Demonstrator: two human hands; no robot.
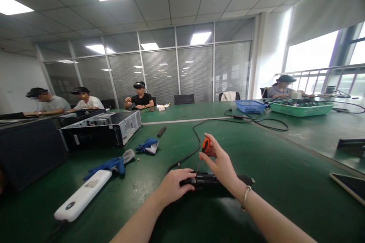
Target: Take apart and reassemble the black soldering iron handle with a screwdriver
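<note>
My right hand (215, 155) is closed around the orange and black handle of a screwdriver (205, 144). Its thin shaft points down to a long black device (209, 179) lying on the green table. My left hand (178, 184) grips the left end of that device, thumb on the near side and fingers over the top. The tip of the screwdriver meets the device just beside my left fingertips; the exact contact spot is too small to make out. What kind of device it is, I cannot tell.
Blue-and-grey gloves (110, 165) and a white elongated device (84, 195) lie to the left, before an opened computer case (99, 131). A black cable (196, 133) runs to a blue basket (251, 107) and a green basket (302, 109). A phone (349, 186) lies right. Several people sit farther off.
</note>
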